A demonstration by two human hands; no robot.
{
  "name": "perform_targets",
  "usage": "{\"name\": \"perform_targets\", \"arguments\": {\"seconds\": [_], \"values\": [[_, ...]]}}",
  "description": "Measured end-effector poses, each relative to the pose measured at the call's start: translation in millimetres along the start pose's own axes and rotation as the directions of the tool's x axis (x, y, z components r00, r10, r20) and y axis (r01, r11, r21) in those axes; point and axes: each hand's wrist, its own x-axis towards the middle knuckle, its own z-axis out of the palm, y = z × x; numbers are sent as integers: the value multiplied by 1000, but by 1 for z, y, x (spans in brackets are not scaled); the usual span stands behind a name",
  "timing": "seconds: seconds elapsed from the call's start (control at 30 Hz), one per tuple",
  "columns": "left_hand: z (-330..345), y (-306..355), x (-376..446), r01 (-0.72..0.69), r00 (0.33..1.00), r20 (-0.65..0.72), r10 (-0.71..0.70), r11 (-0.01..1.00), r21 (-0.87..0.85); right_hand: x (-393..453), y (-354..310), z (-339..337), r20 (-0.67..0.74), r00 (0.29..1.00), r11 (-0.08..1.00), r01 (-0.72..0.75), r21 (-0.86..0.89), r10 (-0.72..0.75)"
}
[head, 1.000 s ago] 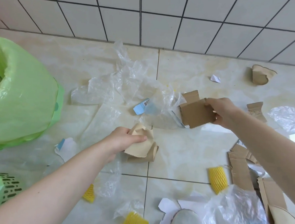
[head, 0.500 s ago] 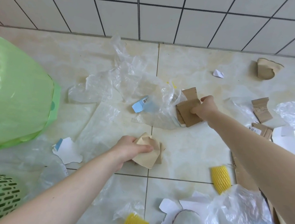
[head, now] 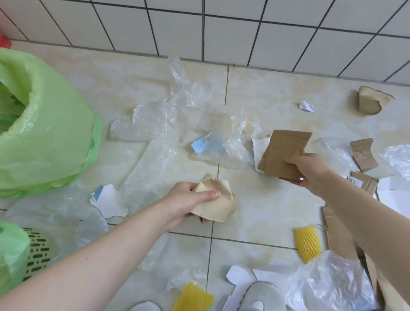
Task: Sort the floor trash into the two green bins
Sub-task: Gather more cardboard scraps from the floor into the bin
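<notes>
Lifted higher than half a second ago, with the cardboard pieces (head: 282,153) now clear of the clear plastic sheet (head: 189,124) at centre frame. Right hand (head: 307,169), right of centre, clamped around those flat brown pieces, thumb on the front face. Left hand (head: 190,201), just below centre, closed on a crumpled tan paper wad (head: 216,198), barely shifted since the earlier frame. Large green bin (head: 52,127) with its bag open at the left edge; second green bin (head: 3,261) in the lower left corner, slotted wall showing under the liner. Scattered over the floor tiles (head: 268,210): yellow foam net (head: 307,243) at lower right, another yellow net (head: 191,303) at bottom centre, torn white paper (head: 109,201) left of the wad, crushed paper cup (head: 369,104) at upper right, more cardboard scraps (head: 362,154) at the right. Grey shoes (head: 265,304) along the bottom edge.
</notes>
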Motion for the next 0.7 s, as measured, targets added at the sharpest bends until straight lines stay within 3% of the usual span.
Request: {"name": "perform_targets", "arguments": {"seconds": [0.3, 0.5, 0.7], "values": [[-26, 9, -62, -106, 984, -155, 89, 989, -105, -99, -9, 15, 230, 968, 989, 121, -84, -98], [-69, 33, -140, -244, 956, -222, 193, 942, -231, -181, -46, 37, 380, 906, 936, 282, -209, -188], [-123, 42, -235, -359, 903, -335, 270, 902, -241, -266, -90, 66, 523, 816, 841, 447, -303, -246]]}}
